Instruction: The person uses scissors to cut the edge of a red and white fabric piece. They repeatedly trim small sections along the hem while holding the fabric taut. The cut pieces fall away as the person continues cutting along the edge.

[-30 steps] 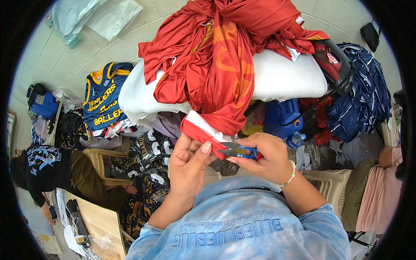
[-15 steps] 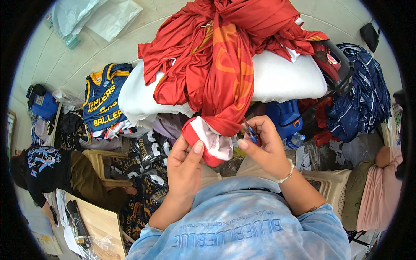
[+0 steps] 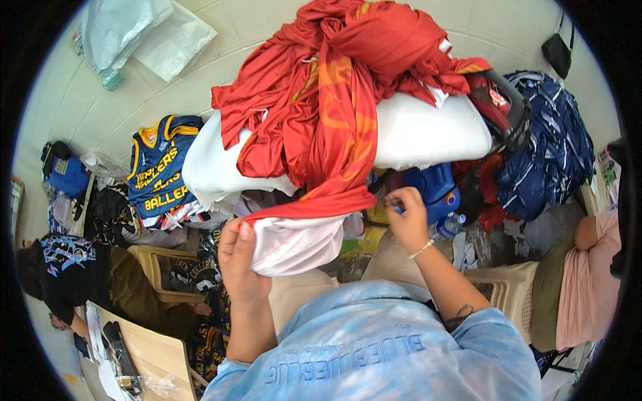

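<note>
A red garment with orange and yellow markings (image 3: 344, 127) hangs down toward me from a heap, its white underside (image 3: 301, 244) turned out at the lower end. Thumb and fingers of my left hand (image 3: 239, 257) pinch the left corner of that red edge and hold it out to the side. My right hand (image 3: 408, 217), apart from the cloth on its right, is curled around small thread snips (image 3: 394, 204) with blue on them. Fingers cover most of the snips, so their blades are hard to make out.
The red heap rests on a white padded surface (image 3: 435, 134). Behind my right hand stand a blue jug (image 3: 431, 190) and a plastic bottle (image 3: 451, 223). Navy garments (image 3: 548, 147) hang at right; a navy jersey (image 3: 160, 167) hangs at left. People sit on both sides.
My left hand has moved left and down, stretching the garment's edge wide and showing more of its white underside. My right hand has drawn away from the cloth, slightly right.
</note>
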Demonstrator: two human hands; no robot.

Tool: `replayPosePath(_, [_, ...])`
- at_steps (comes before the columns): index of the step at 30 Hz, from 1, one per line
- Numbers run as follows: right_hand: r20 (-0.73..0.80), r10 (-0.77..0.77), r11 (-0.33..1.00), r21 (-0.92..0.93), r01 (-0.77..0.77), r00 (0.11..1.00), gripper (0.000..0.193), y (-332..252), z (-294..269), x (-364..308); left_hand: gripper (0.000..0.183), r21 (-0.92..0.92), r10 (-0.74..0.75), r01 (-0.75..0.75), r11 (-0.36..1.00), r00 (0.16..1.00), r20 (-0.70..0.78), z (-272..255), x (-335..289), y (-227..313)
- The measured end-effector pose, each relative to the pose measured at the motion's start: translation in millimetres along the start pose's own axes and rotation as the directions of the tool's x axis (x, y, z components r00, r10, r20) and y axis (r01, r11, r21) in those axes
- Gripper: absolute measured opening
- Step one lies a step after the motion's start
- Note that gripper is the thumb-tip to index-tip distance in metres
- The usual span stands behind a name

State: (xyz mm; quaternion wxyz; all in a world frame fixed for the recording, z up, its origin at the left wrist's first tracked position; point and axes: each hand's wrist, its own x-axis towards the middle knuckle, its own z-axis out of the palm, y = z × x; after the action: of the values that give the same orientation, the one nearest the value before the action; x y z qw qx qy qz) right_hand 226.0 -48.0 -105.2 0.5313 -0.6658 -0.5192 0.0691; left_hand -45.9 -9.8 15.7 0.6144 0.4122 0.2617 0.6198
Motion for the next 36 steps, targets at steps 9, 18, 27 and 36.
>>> replayPosePath(9, [0.218, 0.033, 0.966, 0.244, -0.088, 0.975, 0.028, -1.3, 3.9, -4.5, 0.015, 0.003, -0.002, 0.002, 1.0, 0.992, 0.122, -1.3, 13.0, 0.4])
replayPosePath(18, [-0.022, -0.041, 0.992, 0.12, 0.043, 0.999, 0.025, 15.8, 53.9, -19.4, 0.015, 0.035, 0.004, -0.01, 0.999, 0.985, 0.171, 13.3, 17.4, 19.9])
replayPosePath(27, [0.138, 0.209, 0.885, 0.394, -0.247, 0.968, 0.014, -58.5, -127.0, 110.8, 0.015, -0.03, 0.065, -0.061, 0.998, 0.981, 0.181, -6.5, 30.0, 56.0])
replayPosePath(36, [-0.08, -0.166, 0.929, 0.321, 0.183, 0.983, 0.02, -162.5, -155.0, 208.3, 0.014, -0.064, 0.088, -0.075, 0.995, 0.97, 0.227, -8.4, 20.8, 73.2])
